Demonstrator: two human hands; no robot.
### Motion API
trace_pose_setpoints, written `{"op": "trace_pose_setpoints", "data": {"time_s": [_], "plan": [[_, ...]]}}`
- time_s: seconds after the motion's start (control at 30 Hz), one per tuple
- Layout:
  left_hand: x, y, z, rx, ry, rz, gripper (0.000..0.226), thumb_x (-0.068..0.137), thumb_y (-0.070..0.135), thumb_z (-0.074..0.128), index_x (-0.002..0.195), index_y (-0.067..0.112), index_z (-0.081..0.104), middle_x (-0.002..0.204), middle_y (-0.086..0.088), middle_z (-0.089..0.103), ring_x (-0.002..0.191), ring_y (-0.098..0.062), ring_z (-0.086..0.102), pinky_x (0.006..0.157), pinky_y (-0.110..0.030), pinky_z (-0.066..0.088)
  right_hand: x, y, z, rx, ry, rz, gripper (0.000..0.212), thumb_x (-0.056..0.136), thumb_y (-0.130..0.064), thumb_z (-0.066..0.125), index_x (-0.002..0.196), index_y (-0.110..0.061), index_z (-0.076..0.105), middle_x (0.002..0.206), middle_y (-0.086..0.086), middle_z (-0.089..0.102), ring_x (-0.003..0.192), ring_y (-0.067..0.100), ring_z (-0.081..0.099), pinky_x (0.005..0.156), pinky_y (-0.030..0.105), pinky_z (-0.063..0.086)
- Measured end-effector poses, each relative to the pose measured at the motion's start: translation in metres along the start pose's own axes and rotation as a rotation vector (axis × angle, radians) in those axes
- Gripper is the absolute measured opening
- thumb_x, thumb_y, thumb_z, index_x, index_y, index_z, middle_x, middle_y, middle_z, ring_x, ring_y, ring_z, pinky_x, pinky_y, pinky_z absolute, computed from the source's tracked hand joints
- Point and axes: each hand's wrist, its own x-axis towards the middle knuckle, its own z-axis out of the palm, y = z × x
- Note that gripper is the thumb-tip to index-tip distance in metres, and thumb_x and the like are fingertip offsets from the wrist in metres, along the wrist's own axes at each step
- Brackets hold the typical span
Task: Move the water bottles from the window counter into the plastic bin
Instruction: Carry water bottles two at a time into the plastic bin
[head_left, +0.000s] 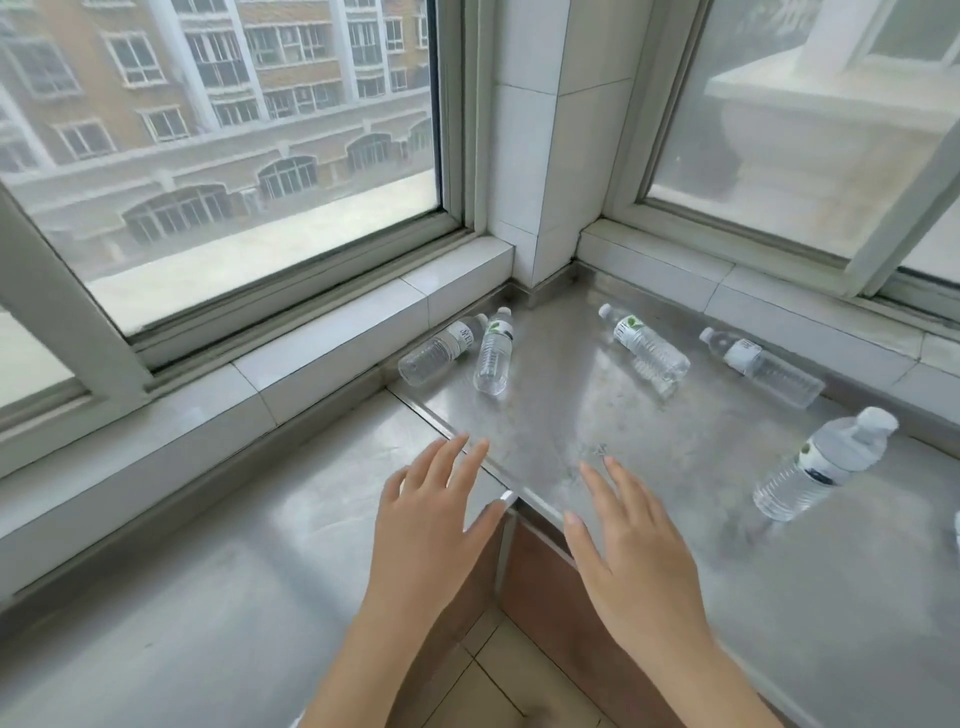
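**Open hands over the worktop's inner corner**

A brushed-steel worktop (597, 415) is wrapping the tiled window corner, bare metal lying between five clear ribbed water bottles (644, 343). Left hand (431, 519) and right hand (634, 540) are hovering with fingers spread, holding nothing.

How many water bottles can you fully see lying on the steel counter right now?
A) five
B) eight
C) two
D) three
A: two touching bottles lie near the corner, two more along the right window, and one nearest the right hand; both hands hold nothing.
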Motion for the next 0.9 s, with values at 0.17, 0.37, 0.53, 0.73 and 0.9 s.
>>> {"op": "trace_pose_setpoints", "data": {"time_s": [0.17, 0.37, 0.53, 0.73, 0.9], "plan": [[0.078, -0.011, 0.041, 0.073, -0.05, -0.072, 0.058, 0.086, 0.057, 0.041, 0.133, 0.028, 0.057, 0.136, 0.005, 0.061, 0.127, -0.021, 0.056, 0.094, -0.042, 0.048, 0.104, 0.017, 0.026, 0.018, -0.082, -0.073, 0.075, 0.084, -0.06, 0.007, 0.149, -0.029, 0.027, 0.158, -0.001, 0.023, 0.143, 0.02, 0.023, 0.114, 0.038, 0.023], [0.168, -0.028, 0.088, 0.156, -0.088, -0.137, 0.058, 0.081, 0.049, 0.069, 0.133, 0.026, 0.058, 0.136, 0.004, 0.06, 0.127, -0.02, 0.055, 0.094, -0.04, 0.048, 0.223, 0.03, 0.065, 0.008, -0.14, -0.136, 0.069, 0.087, -0.054, 0.019, 0.143, -0.02, 0.04, 0.15, 0.011, 0.04, 0.135, 0.029, 0.039, 0.107, 0.042, 0.034], [0.227, -0.05, 0.122, 0.179, -0.131, -0.16, 0.06, 0.081, 0.047, 0.071, 0.135, 0.024, 0.057, 0.136, 0.003, 0.06, 0.126, -0.021, 0.056, 0.091, -0.04, 0.048, 0.288, 0.033, 0.095, 0.013, -0.207, -0.166, 0.056, 0.095, -0.045, 0.04, 0.143, -0.017, 0.04, 0.151, 0.012, 0.037, 0.136, 0.031, 0.037, 0.108, 0.042, 0.032], [0.29, -0.088, 0.172, 0.201, -0.33, -0.197, 0.07, 0.091, 0.036, 0.059, 0.152, 0.025, 0.027, 0.155, 0.006, 0.034, 0.144, -0.018, 0.029, 0.109, -0.034, 0.03, 0.353, 0.031, 0.128, 0.093, -0.334, -0.061, 0.069, 0.092, -0.046, 0.049, 0.149, -0.021, 0.019, 0.156, 0.008, 0.022, 0.136, 0.029, 0.032, 0.104, 0.039, 0.033], [0.32, -0.116, 0.213, 0.235, -0.363, -0.301, 0.073, 0.069, 0.027, 0.078, 0.136, 0.013, 0.053, 0.128, -0.009, 0.062, 0.108, -0.033, 0.062, 0.081, -0.042, 0.05, 0.393, 0.025, 0.162, 0.431, -0.427, 0.172, 0.081, 0.083, -0.039, 0.066, 0.148, -0.024, 0.02, 0.148, 0.005, 0.036, 0.127, 0.028, 0.045, 0.097, 0.037, 0.039]]}}
